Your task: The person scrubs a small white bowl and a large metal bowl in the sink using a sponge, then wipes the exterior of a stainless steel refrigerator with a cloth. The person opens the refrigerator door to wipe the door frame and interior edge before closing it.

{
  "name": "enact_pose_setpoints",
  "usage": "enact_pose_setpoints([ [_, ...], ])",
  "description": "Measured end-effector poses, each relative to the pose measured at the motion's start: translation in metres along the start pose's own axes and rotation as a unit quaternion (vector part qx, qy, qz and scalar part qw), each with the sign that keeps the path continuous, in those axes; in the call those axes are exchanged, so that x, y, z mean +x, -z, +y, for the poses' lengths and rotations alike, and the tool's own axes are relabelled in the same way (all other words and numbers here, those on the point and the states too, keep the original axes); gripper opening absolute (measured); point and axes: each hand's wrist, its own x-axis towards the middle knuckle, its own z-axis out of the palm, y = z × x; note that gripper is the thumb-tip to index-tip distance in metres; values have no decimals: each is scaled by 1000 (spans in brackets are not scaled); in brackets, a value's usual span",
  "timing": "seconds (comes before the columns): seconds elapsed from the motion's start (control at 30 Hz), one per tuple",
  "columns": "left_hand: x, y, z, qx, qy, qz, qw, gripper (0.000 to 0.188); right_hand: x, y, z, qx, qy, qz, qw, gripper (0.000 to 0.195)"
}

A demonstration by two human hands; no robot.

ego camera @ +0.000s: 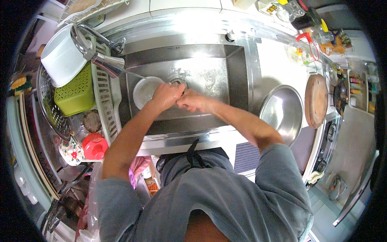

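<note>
My left hand [169, 95] and my right hand [191, 101] meet over the stainless steel sink [211, 66], close to the drain [179, 81]. The fingers of both are curled in against each other. Whether anything is held between them is hidden. The left hand looks wet and overlaps the right rim of a white bowl [139, 90] on the sink floor. From the chrome faucet [109, 63] at the left, a thin stream of water runs towards that bowl.
A white dish rack [104, 99] on the left holds a green basket [75, 93], a white pot [65, 57], a metal colander [50, 103] and a red plastic piece [95, 146]. At the right stand a steel bowl [282, 109] and a round wooden cutting board [316, 101].
</note>
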Motion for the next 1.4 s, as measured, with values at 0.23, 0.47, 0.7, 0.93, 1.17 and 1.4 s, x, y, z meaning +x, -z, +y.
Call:
enact_pose_setpoints([
  [0.23, -72, -14, -13, -206, 301, 53, 930, 38, 6, -21, -33, -4, 97, -9, 995, 55],
  [0.47, -101, -16, -75, -468, 449, 99, 755, 50, 82, -48, -32, -320, 268, 196, 887, 41],
  [0.7, -86, -134, -110, -459, 469, 174, 734, 37, 157, -77, -6, -548, 175, 149, 804, 33],
  [0.93, -31, -102, -94, -791, 507, 220, 261, 52, 275, -54, 78, -254, 200, 320, 891, 22],
  [1.17, -56, -195, -123, -799, 418, 293, 317, 41, 169, -102, 2, -177, 258, 334, 889, 22],
  [1.4, -71, -97, -90, -675, 489, 362, 416, 21, 208, -70, 58, -109, 246, 248, 931, 28],
])
